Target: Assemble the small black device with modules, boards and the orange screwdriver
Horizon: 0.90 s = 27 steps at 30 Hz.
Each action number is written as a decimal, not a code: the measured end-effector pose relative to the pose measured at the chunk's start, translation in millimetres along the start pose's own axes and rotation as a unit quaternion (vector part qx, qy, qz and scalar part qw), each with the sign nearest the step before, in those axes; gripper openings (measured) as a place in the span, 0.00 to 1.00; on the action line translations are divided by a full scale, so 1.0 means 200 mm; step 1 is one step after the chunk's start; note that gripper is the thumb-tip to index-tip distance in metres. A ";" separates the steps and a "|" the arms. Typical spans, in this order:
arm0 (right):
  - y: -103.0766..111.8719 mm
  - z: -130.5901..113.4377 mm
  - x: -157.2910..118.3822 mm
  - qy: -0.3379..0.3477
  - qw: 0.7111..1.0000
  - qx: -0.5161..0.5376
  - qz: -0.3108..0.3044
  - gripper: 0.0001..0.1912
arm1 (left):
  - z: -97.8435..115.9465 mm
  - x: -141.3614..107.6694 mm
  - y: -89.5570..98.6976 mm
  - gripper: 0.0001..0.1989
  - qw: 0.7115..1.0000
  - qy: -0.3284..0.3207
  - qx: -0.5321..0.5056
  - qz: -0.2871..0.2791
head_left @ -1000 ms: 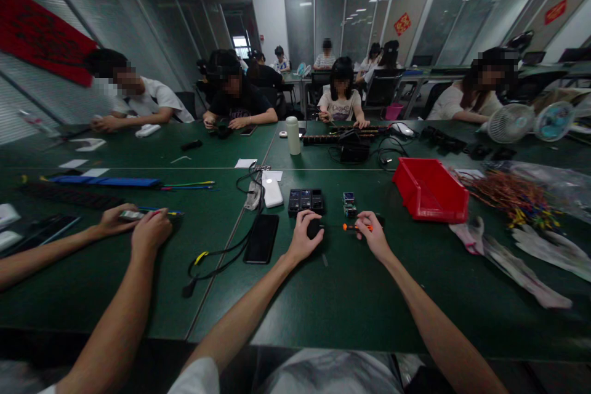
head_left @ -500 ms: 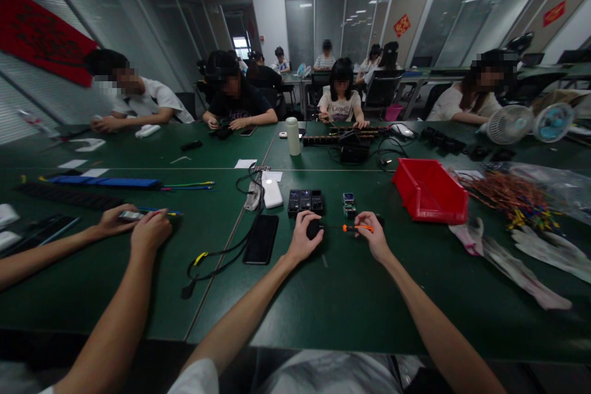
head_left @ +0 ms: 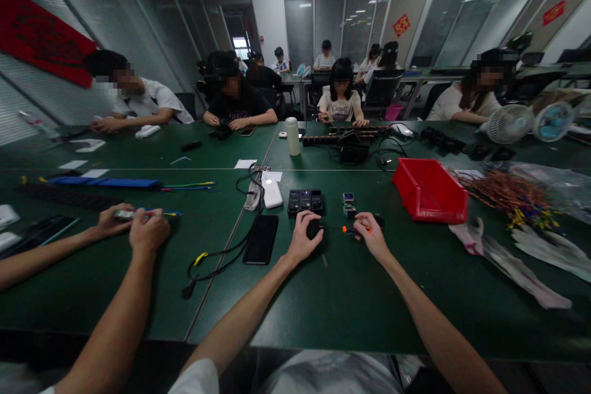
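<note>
My left hand [head_left: 305,239] is closed around a small black part [head_left: 316,228], mostly covered by my fingers; its exact kind cannot be made out. In my right hand [head_left: 372,239] is a screwdriver with an orange and black handle [head_left: 349,229], gripped between the fingertips. Its thin shaft points left, toward the black part; whether the tip touches it is unclear. Just beyond my left hand sits a black case with several sections [head_left: 306,201]. A small electronic module with a green board [head_left: 348,204] lies beyond my right hand. Some dark object [head_left: 379,220] shows partly behind that hand.
A red bin [head_left: 430,192] stands at right, near white gloves [head_left: 512,268] and a bundle of wires [head_left: 512,197]. Left of me lie a black phone [head_left: 261,239], a black cable [head_left: 221,253] and a white power bank [head_left: 272,191]. A co-worker's hands [head_left: 138,225] are further left.
My right fingers have shifted slightly left along the screwdriver and now cover more of its handle. My left hand stays in place. The co-worker's hands at left moved a little.
</note>
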State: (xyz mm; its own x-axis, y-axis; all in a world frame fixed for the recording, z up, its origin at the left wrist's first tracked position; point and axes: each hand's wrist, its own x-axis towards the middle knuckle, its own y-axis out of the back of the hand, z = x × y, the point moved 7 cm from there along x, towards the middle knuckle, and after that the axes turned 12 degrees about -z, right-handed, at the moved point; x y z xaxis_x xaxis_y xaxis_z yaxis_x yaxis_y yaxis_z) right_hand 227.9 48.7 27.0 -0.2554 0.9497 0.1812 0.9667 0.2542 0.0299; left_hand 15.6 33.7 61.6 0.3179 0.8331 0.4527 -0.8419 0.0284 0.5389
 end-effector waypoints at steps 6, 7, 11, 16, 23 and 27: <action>0.01 0.03 0.00 -0.028 0.998 -0.050 0.026 0.13 | 0.00 0.00 0.00 0.16 1.000 -0.002 -0.004 -0.003; 0.01 0.02 0.00 -0.025 0.998 -0.053 0.029 0.14 | 0.00 0.00 0.00 0.16 1.000 -0.002 -0.005 -0.003; 0.00 0.01 0.00 -0.024 0.998 -0.051 0.030 0.14 | 0.00 0.00 0.00 0.16 1.000 0.001 -0.009 -0.004; 0.01 0.02 0.00 -0.030 0.998 -0.040 0.039 0.15 | -0.01 0.01 0.00 0.16 1.000 0.006 -0.016 -0.001; 0.04 0.00 -0.01 -0.038 0.995 -0.071 0.057 0.15 | -0.01 0.01 0.00 0.15 1.000 0.004 -0.015 0.004; 0.07 0.00 -0.02 -0.042 0.993 -0.073 0.085 0.17 | -0.01 0.01 0.00 0.15 1.000 0.003 -0.011 0.003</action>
State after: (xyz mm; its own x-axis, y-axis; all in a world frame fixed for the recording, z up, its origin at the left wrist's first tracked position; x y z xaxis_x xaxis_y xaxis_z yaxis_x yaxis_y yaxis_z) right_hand 241.8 48.9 26.0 -0.0825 0.9901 0.1132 0.9867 0.0652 0.1487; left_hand 15.0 36.0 61.8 0.3100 0.8360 0.4527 -0.8530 0.0343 0.5207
